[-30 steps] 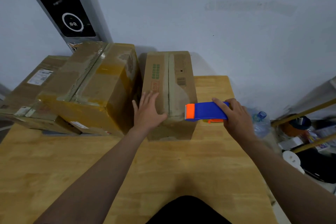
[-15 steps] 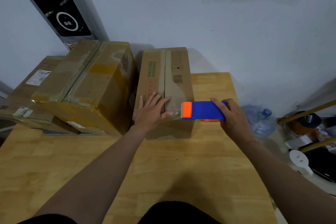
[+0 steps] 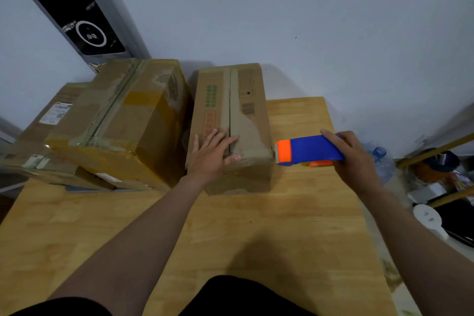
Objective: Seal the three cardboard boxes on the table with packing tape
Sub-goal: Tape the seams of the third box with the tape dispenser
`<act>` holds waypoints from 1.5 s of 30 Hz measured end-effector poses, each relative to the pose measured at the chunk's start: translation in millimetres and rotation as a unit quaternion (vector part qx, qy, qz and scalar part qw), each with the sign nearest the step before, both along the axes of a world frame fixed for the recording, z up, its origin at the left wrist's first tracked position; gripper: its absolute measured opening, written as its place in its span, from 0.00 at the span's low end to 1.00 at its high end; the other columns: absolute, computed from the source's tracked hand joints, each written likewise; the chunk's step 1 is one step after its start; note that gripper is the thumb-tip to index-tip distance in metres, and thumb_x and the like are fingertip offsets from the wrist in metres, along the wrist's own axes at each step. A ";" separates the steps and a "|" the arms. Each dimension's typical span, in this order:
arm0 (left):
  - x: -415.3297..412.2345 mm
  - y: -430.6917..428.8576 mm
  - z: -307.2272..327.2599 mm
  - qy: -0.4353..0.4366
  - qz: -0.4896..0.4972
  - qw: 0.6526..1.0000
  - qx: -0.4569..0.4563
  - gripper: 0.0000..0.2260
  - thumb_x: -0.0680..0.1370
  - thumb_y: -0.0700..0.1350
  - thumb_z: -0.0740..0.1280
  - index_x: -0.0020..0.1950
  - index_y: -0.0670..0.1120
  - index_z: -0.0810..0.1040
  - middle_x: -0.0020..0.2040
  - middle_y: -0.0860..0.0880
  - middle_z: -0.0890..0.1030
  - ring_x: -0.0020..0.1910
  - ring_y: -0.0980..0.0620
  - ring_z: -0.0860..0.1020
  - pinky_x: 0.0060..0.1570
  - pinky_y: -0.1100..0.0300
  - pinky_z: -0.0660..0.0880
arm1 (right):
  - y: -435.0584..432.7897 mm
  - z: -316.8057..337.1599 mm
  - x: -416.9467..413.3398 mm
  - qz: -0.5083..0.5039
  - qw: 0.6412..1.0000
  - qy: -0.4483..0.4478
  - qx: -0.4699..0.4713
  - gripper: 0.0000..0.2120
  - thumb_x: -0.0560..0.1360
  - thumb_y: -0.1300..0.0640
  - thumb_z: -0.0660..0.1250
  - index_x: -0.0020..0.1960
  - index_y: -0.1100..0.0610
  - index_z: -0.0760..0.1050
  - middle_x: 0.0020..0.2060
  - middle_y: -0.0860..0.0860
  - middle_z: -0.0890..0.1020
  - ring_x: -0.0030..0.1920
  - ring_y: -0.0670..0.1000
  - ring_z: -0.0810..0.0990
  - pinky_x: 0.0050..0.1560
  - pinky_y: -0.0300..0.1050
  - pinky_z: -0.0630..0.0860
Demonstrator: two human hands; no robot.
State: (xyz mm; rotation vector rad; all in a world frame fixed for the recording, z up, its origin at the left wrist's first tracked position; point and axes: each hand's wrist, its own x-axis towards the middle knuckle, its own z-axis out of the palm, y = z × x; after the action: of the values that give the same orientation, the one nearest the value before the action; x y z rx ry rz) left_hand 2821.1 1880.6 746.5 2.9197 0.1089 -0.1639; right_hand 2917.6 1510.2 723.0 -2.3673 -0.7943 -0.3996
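Three cardboard boxes stand at the far side of the wooden table [image 3: 256, 233]. The narrow box [image 3: 246, 100] sits in the middle with its flap seam running away from me. My left hand [image 3: 210, 155] lies flat on its near top, fingers straight, thumb pressing across the seam. My right hand [image 3: 351, 156] grips a blue and orange tape dispenser [image 3: 307, 149], held just off the box's right near corner, orange end toward the box. A large taped box [image 3: 120, 120] stands to the left, and a flatter box [image 3: 51, 120] lies behind it at the far left.
A white wall rises right behind the boxes. A dark panel [image 3: 77, 15] with a white ring leans at the upper left. Off the table's right edge are a clear water bottle [image 3: 382, 161], a yellow-framed rack [image 3: 436, 156] and a white round object [image 3: 428, 215] on the floor.
My left hand slid right across the narrow box's top, its thumb now over the seam. The dispenser moved off the box's top to beside its right corner.
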 end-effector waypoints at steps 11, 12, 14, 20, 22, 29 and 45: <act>11.2 -26.6 5.2 0.101 0.033 0.994 0.014 0.36 0.81 0.70 0.50 0.83 0.53 0.49 0.84 0.49 0.40 0.80 0.36 0.33 0.68 0.21 0.34 | 17.1 -6.7 -3.7 -0.008 0.999 0.044 0.011 0.28 0.77 0.48 0.61 0.76 0.49 0.68 0.53 0.55 0.73 0.47 0.57 0.76 0.42 0.58 0.78; 13.3 -29.4 4.8 0.109 0.036 0.993 0.023 0.40 0.78 0.73 0.52 0.83 0.52 0.48 0.84 0.48 0.40 0.80 0.35 0.33 0.67 0.21 0.33 | 17.4 -6.1 -3.7 -0.010 0.999 0.041 0.005 0.28 0.77 0.47 0.61 0.77 0.49 0.68 0.53 0.55 0.73 0.47 0.56 0.76 0.41 0.58 0.78; 18.8 -38.0 5.1 0.115 0.036 0.992 0.035 0.44 0.75 0.76 0.54 0.83 0.52 0.46 0.83 0.44 0.40 0.80 0.33 0.34 0.68 0.21 0.34 | 17.9 -5.2 -4.2 -0.012 0.999 0.038 -0.007 0.29 0.76 0.47 0.63 0.77 0.49 0.68 0.53 0.55 0.73 0.47 0.56 0.76 0.41 0.57 0.78; 42.8 -61.7 5.5 0.067 -0.008 0.995 -0.078 0.31 0.81 0.69 0.53 0.81 0.58 0.55 0.84 0.50 0.44 0.82 0.42 0.36 0.73 0.29 0.32 | 16.9 -11.0 -9.5 -0.029 0.999 0.021 -0.026 0.34 0.74 0.59 0.72 0.77 0.47 0.66 0.53 0.54 0.74 0.47 0.53 0.75 0.39 0.50 0.77; 46.7 -55.5 4.3 0.055 -0.003 0.993 -0.105 0.26 0.83 0.66 0.52 0.80 0.60 0.59 0.84 0.52 0.47 0.82 0.45 0.37 0.74 0.31 0.33 | 16.1 -11.7 -9.3 -0.032 0.999 0.023 -0.034 0.36 0.73 0.62 0.74 0.77 0.46 0.65 0.53 0.54 0.73 0.48 0.53 0.75 0.39 0.49 0.76; 36.6 -44.8 -1.1 0.020 -0.035 0.998 -0.038 0.33 0.77 0.72 0.59 0.80 0.63 0.57 0.84 0.53 0.50 0.83 0.47 0.42 0.78 0.36 0.40 | 17.6 -11.4 -5.0 -0.030 0.999 0.026 -0.034 0.36 0.73 0.65 0.73 0.76 0.47 0.66 0.53 0.54 0.74 0.46 0.54 0.76 0.38 0.47 0.74; 32.4 -43.4 0.0 0.011 -0.040 0.999 -0.027 0.37 0.73 0.76 0.50 0.80 0.62 0.58 0.84 0.54 0.50 0.83 0.48 0.43 0.78 0.37 0.38 | -1.4 -1.4 1.0 -0.002 0.999 -0.015 -0.047 0.39 0.72 0.70 0.71 0.77 0.45 0.64 0.55 0.55 0.74 0.48 0.56 0.77 0.40 0.53 0.78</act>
State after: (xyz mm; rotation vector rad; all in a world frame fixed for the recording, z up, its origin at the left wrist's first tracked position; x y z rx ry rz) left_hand 2853.5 1837.2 746.5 2.8710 -0.0082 -0.2087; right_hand 2918.6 1508.8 721.6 -2.4550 -0.8384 -0.4095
